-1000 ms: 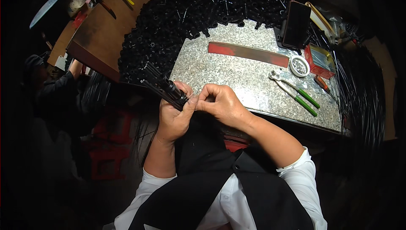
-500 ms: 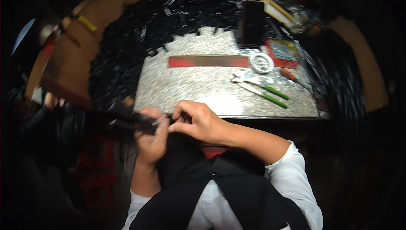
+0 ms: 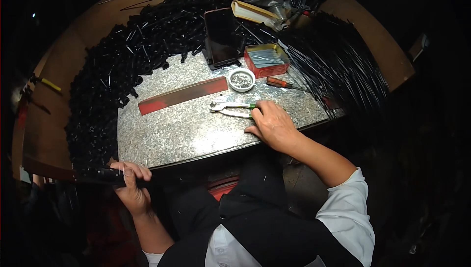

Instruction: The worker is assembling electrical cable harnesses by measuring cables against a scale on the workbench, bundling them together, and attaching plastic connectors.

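At the table's front left edge my left hand (image 3: pixel 135 186) is closed around a dark black part (image 3: pixel 100 173). A thin light pin or wire stands up by the thumb; the part's exact shape is lost in the shadow. My right hand (image 3: pixel 275 127) lies over the green handles of end-cutting pincers (image 3: pixel 230 109), fingers curled on them and thumb apart. The pincers' metal jaws point left, flat on the speckled tabletop (image 3: pixel 171 134). Most of the handles are hidden under my hand.
Behind the pincers lie a long red-brown bar (image 3: pixel 184 95), a white dish of small metal bits (image 3: pixel 241 80), a red tin of thin pins (image 3: pixel 267 61) and an orange-handled screwdriver (image 3: pixel 279 82). A dark phone-like slab (image 3: pixel 221 36), heaped black parts (image 3: pixel 113 66) and black rods (image 3: pixel 343 61) surround them.
My right hand has left the black part and moved right onto the pincers' handles. My left hand still holds the part, now further left. The whole view has turned and shifted.
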Demonstrator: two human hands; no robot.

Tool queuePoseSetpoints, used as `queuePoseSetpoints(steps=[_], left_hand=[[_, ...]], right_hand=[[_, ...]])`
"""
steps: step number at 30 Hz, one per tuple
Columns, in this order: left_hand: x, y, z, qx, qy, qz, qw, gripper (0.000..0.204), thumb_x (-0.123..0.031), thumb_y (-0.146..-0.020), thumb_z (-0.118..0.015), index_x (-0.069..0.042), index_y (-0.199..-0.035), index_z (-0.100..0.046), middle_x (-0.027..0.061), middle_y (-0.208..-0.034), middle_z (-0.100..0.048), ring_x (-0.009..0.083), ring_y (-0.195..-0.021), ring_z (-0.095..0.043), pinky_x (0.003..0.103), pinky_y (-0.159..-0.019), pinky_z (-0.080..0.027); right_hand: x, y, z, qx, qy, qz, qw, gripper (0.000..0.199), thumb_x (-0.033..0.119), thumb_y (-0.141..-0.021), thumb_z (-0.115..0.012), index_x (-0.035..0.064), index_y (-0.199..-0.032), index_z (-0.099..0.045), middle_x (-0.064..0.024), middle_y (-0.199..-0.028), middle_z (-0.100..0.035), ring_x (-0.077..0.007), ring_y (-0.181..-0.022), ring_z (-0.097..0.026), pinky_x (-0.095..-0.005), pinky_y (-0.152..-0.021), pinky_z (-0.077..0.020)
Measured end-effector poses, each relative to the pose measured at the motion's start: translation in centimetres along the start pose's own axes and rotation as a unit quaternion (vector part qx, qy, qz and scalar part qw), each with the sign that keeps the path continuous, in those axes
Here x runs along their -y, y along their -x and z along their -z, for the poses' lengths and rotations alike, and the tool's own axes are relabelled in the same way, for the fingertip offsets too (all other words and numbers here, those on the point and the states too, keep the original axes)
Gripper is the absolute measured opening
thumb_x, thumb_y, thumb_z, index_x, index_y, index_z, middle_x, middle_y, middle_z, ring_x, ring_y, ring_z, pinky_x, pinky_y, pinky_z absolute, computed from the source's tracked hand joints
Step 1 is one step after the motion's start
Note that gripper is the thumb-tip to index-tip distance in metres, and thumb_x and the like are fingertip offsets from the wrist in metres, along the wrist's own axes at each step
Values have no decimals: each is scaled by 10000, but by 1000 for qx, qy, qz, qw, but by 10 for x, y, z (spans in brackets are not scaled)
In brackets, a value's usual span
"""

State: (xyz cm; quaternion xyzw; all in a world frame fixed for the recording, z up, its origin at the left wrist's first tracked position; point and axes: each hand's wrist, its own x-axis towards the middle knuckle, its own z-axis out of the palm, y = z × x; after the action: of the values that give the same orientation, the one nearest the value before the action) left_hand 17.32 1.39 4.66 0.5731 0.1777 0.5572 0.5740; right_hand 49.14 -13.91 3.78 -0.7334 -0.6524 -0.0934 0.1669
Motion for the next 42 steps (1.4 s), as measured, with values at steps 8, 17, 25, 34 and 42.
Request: queuePoseSetpoints(steps=[8,17,25,34,42], left_hand=[[3,11,-37,37,0,-12,999,167,-108,-956,-534,-70,-871,-396,20,-596,-394,85,-428,-353,222,-417,-348],[-3,36,-8,-5,-55,32,998,99,-42,-945,-504,-56,-917,-410,81,-715,-504,221,-715,-590,412,-785,-513],[-12,44,80,82,-15,65,994,437,-84,-767,-766,-89,-954,-371,2,-636,-459,109,-537,-487,246,-482,-415],[-27,54,107,58,35,104,992,926,-348,-528,-902,-27,-1150,-295,-77,-593,-449,32,-516,-449,172,-513,-380],[-22,61,116,25,-40,112,993,777,-331,-565,-895,-36,-1103,-419,-58,-715,-518,27,-650,-467,172,-603,-382]], right_hand=[[-36,2,-5,-19,46,32,998,263,268,-823,-648,31,-818,-534,-132,-833,-531,-287,-817,-533,-397,-739,-442],[52,-18,4,-35,-321,-59,945,272,215,-861,-664,10,-808,-494,-142,-746,-525,-265,-650,-535,-376,-590,-418],[179,-30,20,-77,-129,145,978,260,105,-740,-744,39,-861,-524,-160,-1071,-531,-331,-1002,-527,-447,-846,-410],[222,-43,-3,-234,139,192,943,273,189,-816,-671,23,-1012,-576,-123,-1332,-440,-357,-1335,-359,-631,-1124,-99],[233,-31,-6,-135,45,220,965,223,199,-806,-626,9,-914,-582,-151,-1099,-520,-291,-1012,-528,-489,-965,-389]])
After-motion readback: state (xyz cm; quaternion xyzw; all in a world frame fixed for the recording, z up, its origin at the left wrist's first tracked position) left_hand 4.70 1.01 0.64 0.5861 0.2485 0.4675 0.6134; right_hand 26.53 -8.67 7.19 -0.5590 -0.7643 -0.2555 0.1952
